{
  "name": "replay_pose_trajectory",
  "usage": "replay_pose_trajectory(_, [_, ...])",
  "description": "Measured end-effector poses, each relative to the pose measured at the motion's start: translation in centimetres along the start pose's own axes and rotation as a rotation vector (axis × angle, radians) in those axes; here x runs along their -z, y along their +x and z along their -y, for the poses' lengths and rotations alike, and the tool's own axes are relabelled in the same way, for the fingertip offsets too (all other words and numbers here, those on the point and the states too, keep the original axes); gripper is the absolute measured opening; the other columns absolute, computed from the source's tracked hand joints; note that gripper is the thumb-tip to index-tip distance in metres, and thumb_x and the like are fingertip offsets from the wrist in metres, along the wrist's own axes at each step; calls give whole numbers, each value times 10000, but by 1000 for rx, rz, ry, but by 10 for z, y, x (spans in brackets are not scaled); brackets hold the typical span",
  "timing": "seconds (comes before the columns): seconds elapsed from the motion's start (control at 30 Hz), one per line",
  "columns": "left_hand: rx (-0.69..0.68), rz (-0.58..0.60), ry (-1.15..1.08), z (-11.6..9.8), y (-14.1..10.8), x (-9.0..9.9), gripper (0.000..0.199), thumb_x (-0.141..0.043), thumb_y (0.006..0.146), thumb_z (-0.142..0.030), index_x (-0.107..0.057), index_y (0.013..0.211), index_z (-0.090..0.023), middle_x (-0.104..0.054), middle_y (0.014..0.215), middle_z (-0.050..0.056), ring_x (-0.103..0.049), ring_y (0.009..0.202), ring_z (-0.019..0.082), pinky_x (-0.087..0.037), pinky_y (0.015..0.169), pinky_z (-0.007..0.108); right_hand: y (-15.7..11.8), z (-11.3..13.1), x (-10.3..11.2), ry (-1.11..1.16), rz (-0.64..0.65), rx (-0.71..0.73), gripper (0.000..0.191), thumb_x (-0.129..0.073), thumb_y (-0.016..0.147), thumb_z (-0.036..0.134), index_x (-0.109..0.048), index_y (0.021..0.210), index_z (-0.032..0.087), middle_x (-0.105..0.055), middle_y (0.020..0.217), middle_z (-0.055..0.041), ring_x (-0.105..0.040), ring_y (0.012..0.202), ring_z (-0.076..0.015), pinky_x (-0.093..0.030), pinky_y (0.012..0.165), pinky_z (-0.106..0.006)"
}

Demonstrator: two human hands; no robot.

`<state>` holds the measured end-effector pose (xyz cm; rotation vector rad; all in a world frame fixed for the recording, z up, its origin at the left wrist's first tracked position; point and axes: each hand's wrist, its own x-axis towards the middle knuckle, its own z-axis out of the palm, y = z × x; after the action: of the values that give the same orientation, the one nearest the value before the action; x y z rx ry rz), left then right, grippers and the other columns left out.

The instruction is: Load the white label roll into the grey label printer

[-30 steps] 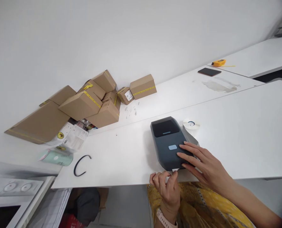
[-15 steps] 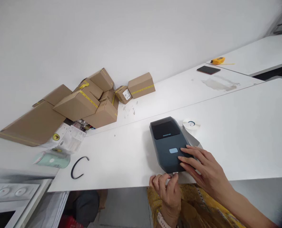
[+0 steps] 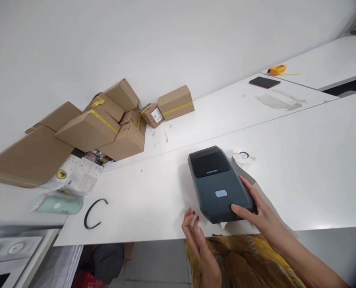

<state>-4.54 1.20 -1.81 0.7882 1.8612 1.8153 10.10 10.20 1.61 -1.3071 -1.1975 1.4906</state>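
A dark grey label printer (image 3: 210, 194) with a glossy black window and a light blue button stands on the white table (image 3: 147, 200) near its front edge. From its front slot a small white paper tip (image 3: 223, 225) sticks out. My right hand (image 3: 262, 212) grips the printer's right side, thumb on the top face and fingers along the side wall. Just left of the printer's front corner, my left hand (image 3: 197, 240) is lifted with its fingers apart and holds nothing. Behind the printer, at its right, lies a roll of white labels (image 3: 248, 158).
Several cardboard boxes (image 3: 87, 130) are piled against the wall at left. Clear plastic packs (image 3: 87, 174), a green pouch (image 3: 59, 205) and a black headband (image 3: 87, 214) lie at the table's left. A black tablet (image 3: 264, 82) and a yellow tape measure (image 3: 276, 70) lie far right.
My left hand has let go at the front slot and moved left. My right hand has shifted from lying flat on the printer's top to gripping its right side.
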Motion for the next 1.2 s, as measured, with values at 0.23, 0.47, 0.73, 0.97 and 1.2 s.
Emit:
replay_pose_trajectory(0.23, [268, 341, -6, -36, 27, -27, 721, -538, 949, -540, -287, 1579, -295, -289, 1673, 68, -331, 1515, 269, -427, 1147, 331, 0, 0, 0, -13, 8, -16, 917, -708, 789, 644, -310, 1563, 357, -456, 1566, -94, -502, 1384, -357, -579, 1011, -468])
replay_pose_trajectory(0.47, [200, 337, 5, -22, 31, -27, 774, -581, 904, -552, -303, 1545, -218, -354, 1612, 164, -416, 1452, 325, -462, 1118, 395, 1, -5, 2, 32, 21, -26, 883, -715, 808, 602, -305, 1556, 377, -462, 1565, -76, -527, 1360, -344, -590, 988, -447])
replay_pose_trajectory(0.73, [153, 324, -5, -18, 34, -29, 767, -576, 898, -589, -330, 1515, -207, -409, 1563, 194, -492, 1385, 327, -503, 1056, 392, 2, -10, -1, 64, 35, -16, 937, -706, 802, 624, -250, 1578, 366, -407, 1598, -91, -496, 1388, -346, -541, 1048, -465])
replay_pose_trajectory(0.97, [181, 229, 6, 7, 17, 4, 617, -514, 904, -701, -582, 1280, -217, -645, 1308, 138, -642, 1143, 234, -522, 949, 330, 2, -49, 31, 7, 243, 127, 987, -597, 814, 756, -178, 1617, 364, -197, 1706, -41, -231, 1544, -327, -303, 1219, -510])
replay_pose_trajectory(1.2, [435, 405, -21, -11, -20, 0, 741, -395, 888, -793, -695, 664, -154, -659, 652, 87, -604, 613, 175, -491, 615, 295, -2, -44, 39, 11, 184, 131, 626, -464, 964, 630, -410, 1532, 372, -345, 1655, 9, -245, 1543, -281, -258, 1242, -492])
